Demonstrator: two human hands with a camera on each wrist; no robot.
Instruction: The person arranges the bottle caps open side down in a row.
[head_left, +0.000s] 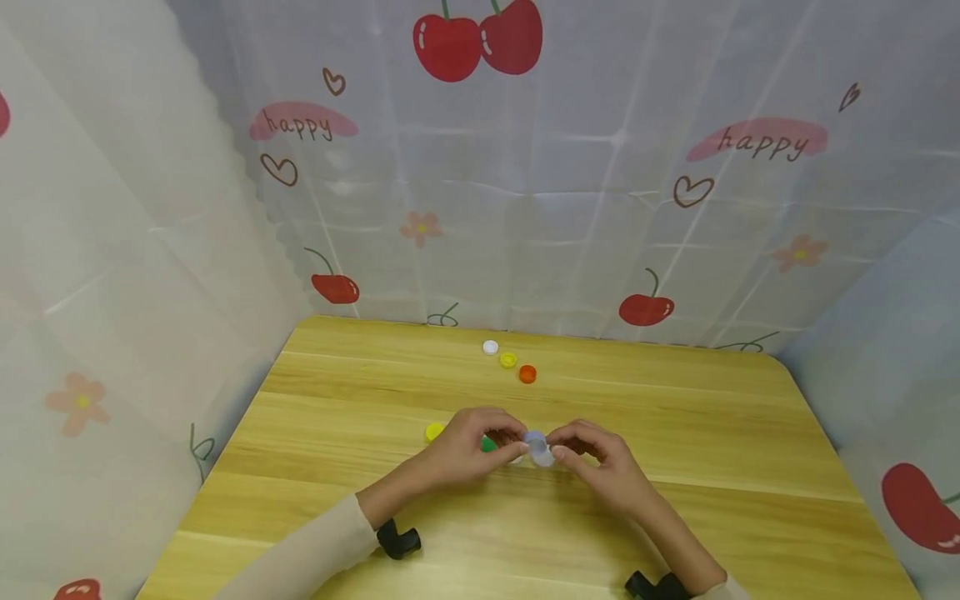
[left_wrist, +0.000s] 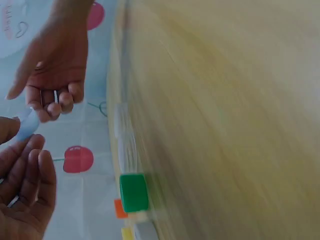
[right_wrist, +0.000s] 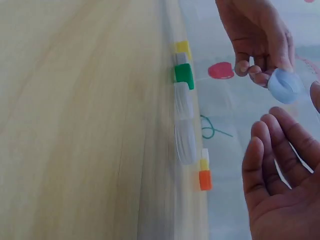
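My left hand pinches a translucent bluish-white round cap between thumb and fingers, raised above the table. My right hand is close beside the cap on the right. In the right wrist view its fingers are spread and loosely bent, with a gap between them and the cap. Below the hands, two clear round lids rest on the table, near a green cap partly hidden by my left hand. A yellow cap lies left of that hand.
Toward the back of the wooden table, a white cap, a yellow cap and an orange cap form a slanting row. A printed curtain encloses the table behind and at both sides.
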